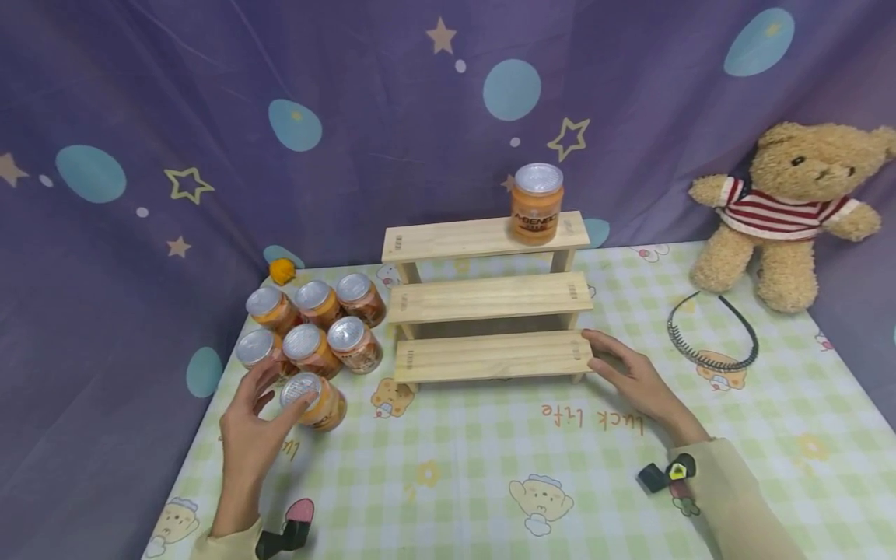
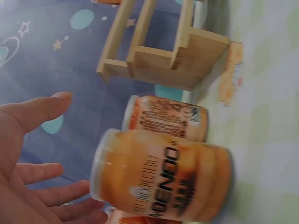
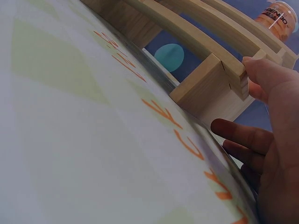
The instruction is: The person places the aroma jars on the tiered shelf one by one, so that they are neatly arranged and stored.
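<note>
My left hand (image 1: pixel 255 420) is spread around the nearest can (image 1: pixel 323 404), an orange-labelled one with a silvery lid, at the left of the table. In the left wrist view its thumb stands apart from the can (image 2: pixel 163 177), and the other fingers are close to the lid end. Several similar cans (image 1: pixel 306 346) stand upright in rows just behind. My right hand (image 1: pixel 637 377) has its fingertips at the right end of the lowest board of a three-step wooden rack (image 1: pixel 490 358). In the right wrist view its lower fingers hang loosely beside the rack's leg (image 3: pixel 205 93).
One more can (image 1: pixel 536 206) stands on the rack's top step, towards the right. A teddy bear (image 1: pixel 777 210) sits at the back right, with a black headband (image 1: pixel 752 342) in front. A small yellow object (image 1: pixel 282 271) lies behind the cans. A purple curtain (image 1: pixel 392 101) hangs behind the table.
</note>
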The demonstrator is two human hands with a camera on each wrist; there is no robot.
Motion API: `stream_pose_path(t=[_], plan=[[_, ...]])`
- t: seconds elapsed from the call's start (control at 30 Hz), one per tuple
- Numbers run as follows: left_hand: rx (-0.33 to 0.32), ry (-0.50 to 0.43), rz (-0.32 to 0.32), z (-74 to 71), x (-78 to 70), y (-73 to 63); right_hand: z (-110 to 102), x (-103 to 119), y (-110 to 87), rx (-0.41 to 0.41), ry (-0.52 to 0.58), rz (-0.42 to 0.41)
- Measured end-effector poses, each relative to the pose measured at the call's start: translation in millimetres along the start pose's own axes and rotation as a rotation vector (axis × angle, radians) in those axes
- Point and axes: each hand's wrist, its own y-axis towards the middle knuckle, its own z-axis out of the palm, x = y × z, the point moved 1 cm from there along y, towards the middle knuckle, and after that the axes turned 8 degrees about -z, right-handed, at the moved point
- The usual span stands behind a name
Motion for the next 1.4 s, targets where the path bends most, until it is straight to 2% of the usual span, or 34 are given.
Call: stream_pose_path(t=[0.1,0.33,0.63,1.07,1.23,1.4], plan=[[0.025,0.01,-0.011,5.0,7.7,-1.4,0,0,0.0,-0.008,-0.001,0.0],[0.053,0.076,-0.103,14.0,19.1,-4.0,0,2,-0.1,0.0,0.015,-0.004],[0.014,0.019,-0.09,15.9,31.3,-7.1,0,2,0.2,0.004,0.015,-0.006],[0.034,-0.041,-0.198,18.0,42.9,-4.4,1,2,-0.1,0.004,-0.001,0.004],[0.028,-0.064,-0.192,18.2,46.5,-2.9,0,0,0.2,0.002,-0.028,0.002],[0.013,-0.091,-0.178,16.9,47.8,-2.6,0,1,0.3,0.004,-0.009,-0.002]])
